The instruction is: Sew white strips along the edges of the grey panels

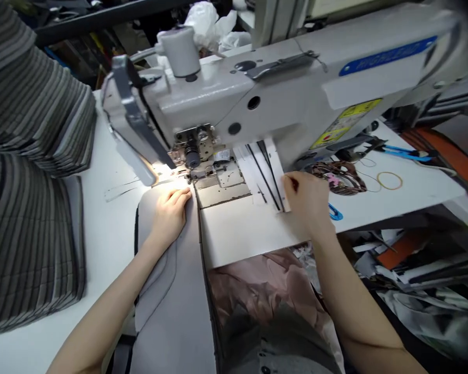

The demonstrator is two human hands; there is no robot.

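A long grey fabric panel (167,322) with dark edging runs from my lap up to the lit needle area of a sewing machine (234,104). My left hand (170,215) rests on it just short of the presser foot, its fingers bent and pressed together on the cloth. My right hand (306,200) is closed in a fist at the right edge of a white plate (263,176), on which several thin black strips (267,179) lie. What the fist holds, if anything, is hidden.
Tall stacks of grey padded pieces (27,244) stand on the left of the white table (234,234). A thread cone (179,49) sits atop the machine. Right of my right hand are blue-handled snips (405,151), a brown tangled band (339,176) and a rubber band (390,180).
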